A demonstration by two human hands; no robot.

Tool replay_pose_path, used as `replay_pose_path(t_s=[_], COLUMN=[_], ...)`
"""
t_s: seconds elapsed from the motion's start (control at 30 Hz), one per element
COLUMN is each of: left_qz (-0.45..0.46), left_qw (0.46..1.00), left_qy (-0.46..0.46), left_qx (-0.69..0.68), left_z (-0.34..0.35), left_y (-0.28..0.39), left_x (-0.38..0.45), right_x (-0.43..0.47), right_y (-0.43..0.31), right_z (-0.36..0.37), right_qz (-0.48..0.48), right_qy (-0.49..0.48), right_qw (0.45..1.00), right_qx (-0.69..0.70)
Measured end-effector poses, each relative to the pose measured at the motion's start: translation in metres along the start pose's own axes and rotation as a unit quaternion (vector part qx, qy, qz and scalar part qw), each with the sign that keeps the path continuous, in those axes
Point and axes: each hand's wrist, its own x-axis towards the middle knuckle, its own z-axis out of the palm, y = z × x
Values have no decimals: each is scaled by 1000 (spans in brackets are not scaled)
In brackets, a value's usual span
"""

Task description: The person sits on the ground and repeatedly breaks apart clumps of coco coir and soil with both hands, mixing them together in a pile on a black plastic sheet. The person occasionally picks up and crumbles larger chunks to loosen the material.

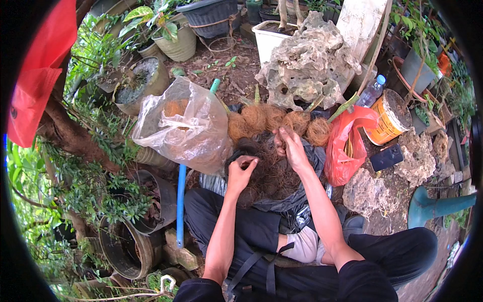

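My left hand is curled, thumb close to the fingers, over a dark fibre clump. Higher and to the right, my right hand has its fingers bent inward above the loose brown fibre. Whether thin strands lie between the fingers of either hand is too fine to tell. The fibre fills an opened black plastic bag in front of my lap. Behind it stands a row of several orange-brown fibre balls, some with a green stem rising beside or from them.
A clear plastic bag with orange fibre stands left, a red plastic bag right. Beyond are a porous rock, an orange bucket, a water bottle and a phone. A blue pipe is beside my knee.
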Motion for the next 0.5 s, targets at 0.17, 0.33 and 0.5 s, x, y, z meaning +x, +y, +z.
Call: replay_pose_path(t_s=[0.17,0.33,0.5], left_qz=[109,110,112], left_qw=[923,928,950], left_qy=[103,-14,-60], left_qx=[353,355,285], left_z=[8,4,-5], left_y=[2,-15,-1], left_x=[-13,-9,-8], right_x=[-3,-11,-8], right_y=[2,31,45], right_z=[-13,-20,-24], right_qz=[-157,-56,-103], right_qy=[-18,-99,-86], right_qw=[819,737,743], right_qx=[-551,-666,-656])
